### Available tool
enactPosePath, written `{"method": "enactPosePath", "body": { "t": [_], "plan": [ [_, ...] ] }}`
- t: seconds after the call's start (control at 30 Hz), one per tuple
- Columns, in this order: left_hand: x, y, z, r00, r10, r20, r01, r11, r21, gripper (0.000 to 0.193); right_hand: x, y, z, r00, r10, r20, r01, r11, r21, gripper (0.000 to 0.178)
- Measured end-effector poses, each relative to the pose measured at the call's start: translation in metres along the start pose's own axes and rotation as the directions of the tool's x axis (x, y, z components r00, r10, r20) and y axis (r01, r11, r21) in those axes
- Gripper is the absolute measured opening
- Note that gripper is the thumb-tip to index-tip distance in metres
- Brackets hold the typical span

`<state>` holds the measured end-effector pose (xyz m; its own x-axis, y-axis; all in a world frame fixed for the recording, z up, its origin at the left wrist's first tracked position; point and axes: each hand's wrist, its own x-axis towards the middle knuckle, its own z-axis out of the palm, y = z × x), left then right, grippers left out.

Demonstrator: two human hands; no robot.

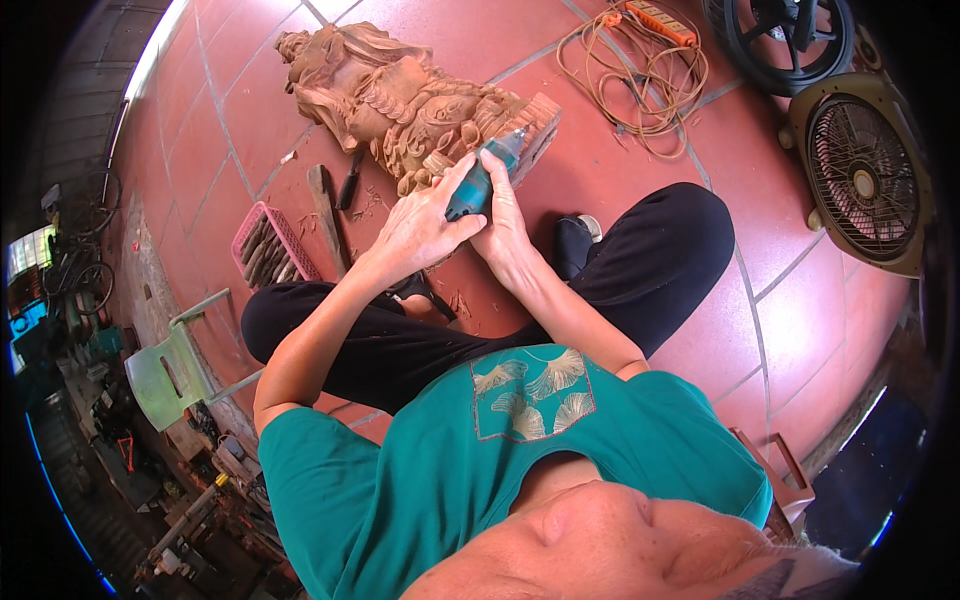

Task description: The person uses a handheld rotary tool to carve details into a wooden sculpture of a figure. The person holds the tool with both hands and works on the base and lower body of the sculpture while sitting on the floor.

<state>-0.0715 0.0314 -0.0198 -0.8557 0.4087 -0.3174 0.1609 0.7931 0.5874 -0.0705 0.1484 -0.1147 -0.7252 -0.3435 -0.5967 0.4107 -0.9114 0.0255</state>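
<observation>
Both my hands are closed round a teal handheld power tool [464, 196] with a silver nose. My left hand [420, 228] grips it from the left, its thumb lying across the rear end. My right hand [502, 222] wraps it from the right, thumb along the body. The silver nose points away from me, beside the base of a carved wooden statue [400, 105]. That figure lies on its back on the floor, its base toward the right. Whether the tool's tip touches the wood I cannot tell.
Left of the statue lie a wooden mallet-like stick [326, 215], a dark-handled tool [349, 182] and a pink basket [262, 235] of carving tools. A pale green chair [165, 375] stands farther left. At right are a coiled orange cord [625, 85], a power strip [655, 20] and a fan [860, 175].
</observation>
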Motion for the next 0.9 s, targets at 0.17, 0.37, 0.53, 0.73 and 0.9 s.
{"method": "enactPosePath", "body": {
  "t": [0.17, 0.37, 0.53, 0.73, 0.9],
  "plan": [
    [0.0006, 0.0033, -0.0025, 0.999, -0.041, 0.024, 0.042, 0.999, -0.011, 0.083, 0.0026, -0.0002, -0.0023, 1.000, -0.001, 0.019, 0.001, 1.000, -0.006, 0.045],
    [-0.0003, 0.0030, -0.0019, 1.000, -0.031, 0.004, 0.031, 0.999, -0.015, 0.083, 0.0046, 0.0011, -0.0039, 1.000, -0.004, 0.028, 0.004, 1.000, -0.005, 0.044],
    [-0.0011, -0.0005, -0.0001, 1.000, 0.000, -0.026, -0.001, 1.000, -0.023, 0.083, 0.0032, 0.0003, -0.0023, 0.999, 0.015, 0.039, -0.014, 1.000, -0.004, 0.043],
    [-0.0002, 0.0027, -0.0030, 0.999, -0.041, -0.004, 0.040, 0.999, -0.023, 0.084, 0.0063, 0.0009, -0.0031, 0.999, 0.019, 0.047, -0.020, 1.000, 0.009, 0.043],
    [-0.0001, 0.0039, -0.0045, 0.999, -0.040, -0.006, 0.040, 0.999, -0.032, 0.083, 0.0065, 0.0007, -0.0010, 0.999, 0.018, 0.035, -0.018, 1.000, 0.009, 0.042]
  ]
}}
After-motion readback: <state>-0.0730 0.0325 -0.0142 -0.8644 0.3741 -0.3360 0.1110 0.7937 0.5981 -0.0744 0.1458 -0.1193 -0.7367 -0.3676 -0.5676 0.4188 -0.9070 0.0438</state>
